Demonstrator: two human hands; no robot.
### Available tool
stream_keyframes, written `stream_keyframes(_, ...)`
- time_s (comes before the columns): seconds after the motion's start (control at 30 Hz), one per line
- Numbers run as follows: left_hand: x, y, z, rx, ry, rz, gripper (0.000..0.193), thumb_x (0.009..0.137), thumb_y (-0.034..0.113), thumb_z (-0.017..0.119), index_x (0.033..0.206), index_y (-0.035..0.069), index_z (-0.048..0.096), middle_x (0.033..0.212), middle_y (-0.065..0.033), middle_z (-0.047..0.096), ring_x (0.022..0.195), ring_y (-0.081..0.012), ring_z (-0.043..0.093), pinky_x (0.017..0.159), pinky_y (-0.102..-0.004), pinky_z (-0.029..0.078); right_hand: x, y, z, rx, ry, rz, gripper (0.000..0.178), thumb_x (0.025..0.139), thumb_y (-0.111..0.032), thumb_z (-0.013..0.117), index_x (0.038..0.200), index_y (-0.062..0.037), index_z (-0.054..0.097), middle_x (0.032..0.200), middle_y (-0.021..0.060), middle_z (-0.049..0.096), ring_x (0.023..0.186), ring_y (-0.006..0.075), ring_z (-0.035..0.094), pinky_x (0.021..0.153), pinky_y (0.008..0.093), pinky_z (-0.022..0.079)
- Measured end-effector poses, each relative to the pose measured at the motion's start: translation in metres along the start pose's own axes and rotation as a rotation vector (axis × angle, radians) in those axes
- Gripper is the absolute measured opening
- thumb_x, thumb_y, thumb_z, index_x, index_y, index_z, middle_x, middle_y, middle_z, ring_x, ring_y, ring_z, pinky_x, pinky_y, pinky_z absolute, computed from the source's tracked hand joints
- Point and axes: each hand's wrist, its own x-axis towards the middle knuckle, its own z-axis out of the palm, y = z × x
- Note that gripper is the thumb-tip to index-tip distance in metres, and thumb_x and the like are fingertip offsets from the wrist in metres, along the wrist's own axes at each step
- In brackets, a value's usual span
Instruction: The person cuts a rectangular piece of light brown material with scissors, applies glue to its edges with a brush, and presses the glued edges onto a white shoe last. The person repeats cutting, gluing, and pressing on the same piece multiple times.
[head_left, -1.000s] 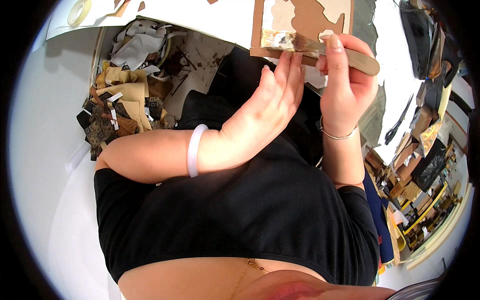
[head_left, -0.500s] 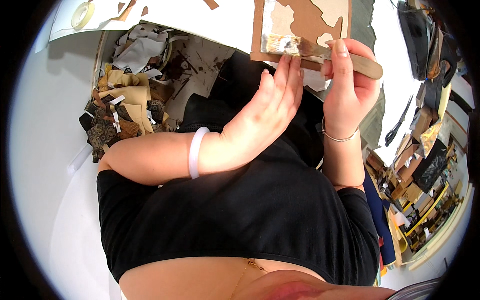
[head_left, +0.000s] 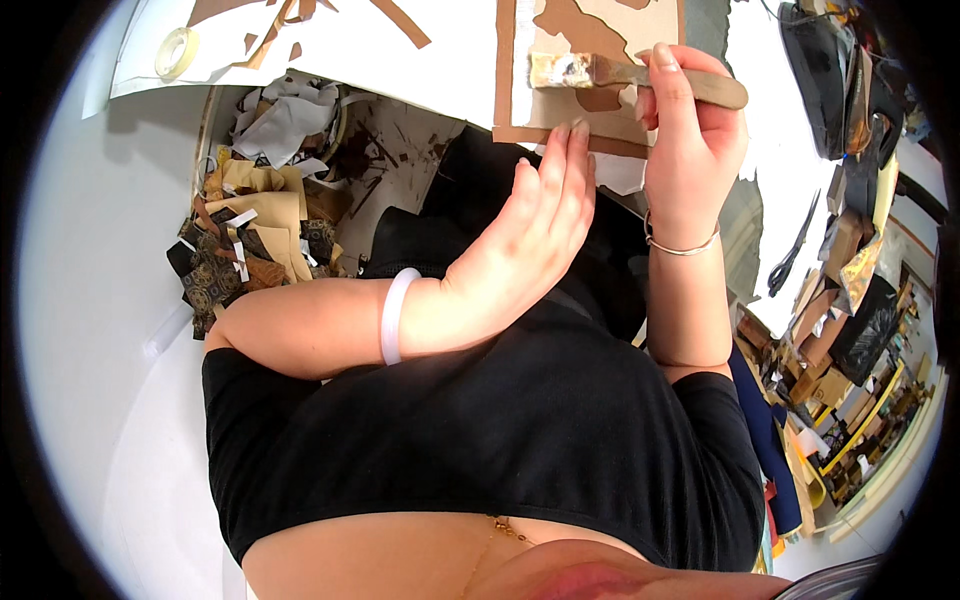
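Note:
My right hand [head_left: 690, 140] is closed around the wooden handle of a flat paintbrush [head_left: 630, 75]. The brush lies sideways, its pale, white-smeared bristles pointing left over a brown and beige panel [head_left: 560, 135]. A white coated strip [head_left: 522, 85] runs along the panel's left side, just left of the bristle tips. With fingers stretched out and held together, my left hand [head_left: 540, 205] rests its fingertips at the panel's near edge and holds nothing. Whether the bristles touch the surface is hard to tell.
A roll of tape [head_left: 176, 53] and brown strips [head_left: 400, 22] lie on the white table at left. Below it are a bin of white scraps [head_left: 285, 120] and a heap of fabric and paper offcuts [head_left: 250, 230]. Black scissors [head_left: 790, 265] lie at right.
My right hand has lifted the brush up and slightly left, farther onto the panel. My left fingertips, earlier beside the bristles, are now apart from them. The whole view has shifted slightly.

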Motion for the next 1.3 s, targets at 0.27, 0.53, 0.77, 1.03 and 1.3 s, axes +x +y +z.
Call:
stream_keyframes(0.27,0.002,-0.003,-0.003,-0.007,-0.001,0.019,0.051,0.094,0.028,0.048,0.133,-0.002,0.062,0.146,-0.0238,0.055,0.137,-0.0362,0.052,0.11,-0.0422,0.037,0.015,-0.003,0.005,-0.021,0.019,0.043,0.015,0.1,-0.014,0.069,0.104,-0.0002,0.067,0.079,-0.0007,0.066,0.068,0.0055,0.059,0.063,0.0217,0.048)
stream_keyframes(0.53,-0.001,-0.012,-0.008,-0.144,-0.035,0.054,0.066,0.093,0.041,0.058,0.14,-0.006,0.055,0.152,-0.0257,0.048,0.143,-0.0374,0.045,0.111,-0.0453,0.037,0.056,-0.019,-0.026,-0.022,0.091,-0.065,0.016,0.103,-0.014,0.066,0.111,-0.0012,0.069,0.086,0.0007,0.07,0.081,0.0061,0.063,0.072,0.0202,0.049)
stream_keyframes(0.77,-0.009,-0.024,-0.012,-0.41,0.062,0.009,0.063,0.09,0.039,0.069,0.137,-0.001,0.059,0.149,-0.021,0.052,0.139,-0.0293,0.049,0.107,-0.0467,0.035,0.141,0.013,-0.047,-0.626,-0.029,-0.59,0.023,0.098,-0.006,0.068,0.12,-0.007,0.072,0.104,0.0092,0.075,0.096,0.0257,0.072,0.086,0.0344,0.055)
stream_keyframes(1.03,-0.036,-0.039,-0.003,-1.125,0.053,-0.08,0.022,0.089,0.021,0.077,0.102,0.004,0.073,0.095,-0.0101,0.066,0.09,-0.0235,0.066,0.083,-0.0341,0.049,0.167,0.021,-0.041,-0.9,-0.094,-0.624,0.053,0.089,0.005,0.054,0.14,-0.0103,0.058,0.118,0.014,0.069,0.108,0.0349,0.064,0.096,0.045,0.049)
stream_keyframes(1.3,-0.019,-0.014,0.019,-2.335,-0.105,-0.901,0.03,0.107,0.024,0.059,0.125,-0.001,0.063,0.12,-0.0129,0.071,0.109,-0.019,0.068,0.09,-0.0309,0.054,0.093,0.013,-0.031,-0.955,-0.389,-0.415,0.039,0.101,-0.012,0.058,0.14,-0.0092,0.058,0.124,0.0174,0.068,0.114,0.0357,0.063,0.099,0.0422,0.05)
